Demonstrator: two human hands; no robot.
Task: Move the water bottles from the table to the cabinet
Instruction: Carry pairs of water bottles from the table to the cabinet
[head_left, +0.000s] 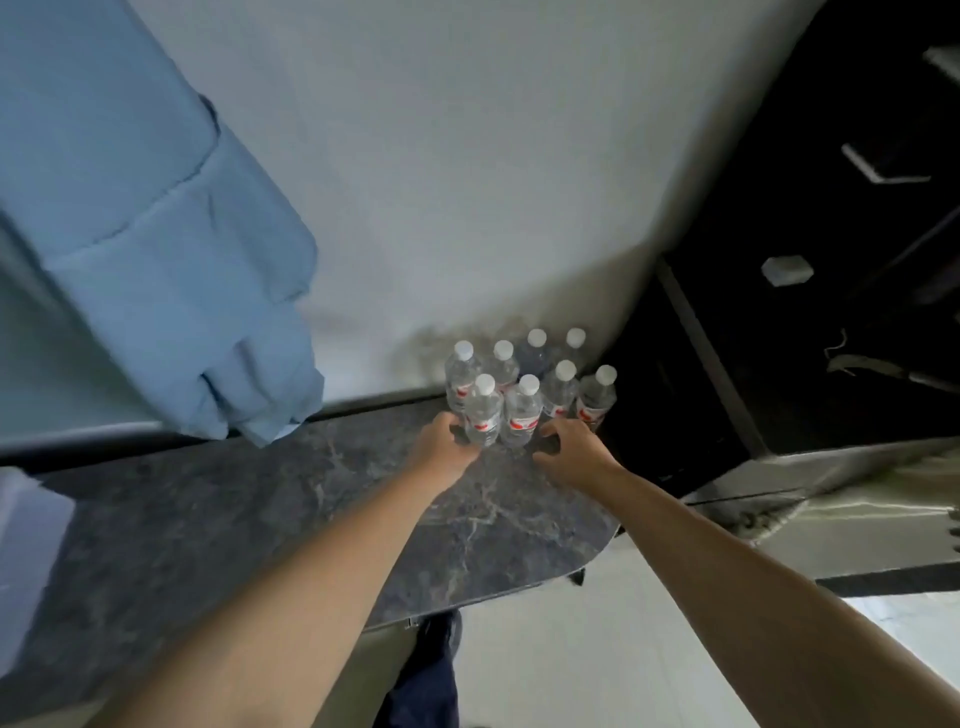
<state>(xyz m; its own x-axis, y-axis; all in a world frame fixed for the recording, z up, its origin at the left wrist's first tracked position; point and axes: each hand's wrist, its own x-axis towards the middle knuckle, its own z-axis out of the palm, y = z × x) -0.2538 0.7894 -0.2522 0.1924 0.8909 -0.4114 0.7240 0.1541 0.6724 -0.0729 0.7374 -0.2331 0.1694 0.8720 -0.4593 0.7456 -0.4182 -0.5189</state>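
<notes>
Several clear water bottles (522, 410) with white caps and red labels stand in a tight cluster at the far right end of the dark marble-patterned table (322, 499), against the white wall. My left hand (444, 441) curls around the base of the front-left bottle (483, 413). My right hand (574, 449) has its fingers spread, reaching at the base of the front-right bottles without closing on any. The dark cabinet (831, 260) stands just right of the table.
A light blue cloth (156, 234) hangs down at the left over the table's back edge. A pale object (31, 545) sits at the table's far left. White floor (597, 649) and my dark trouser leg (426, 675) show below.
</notes>
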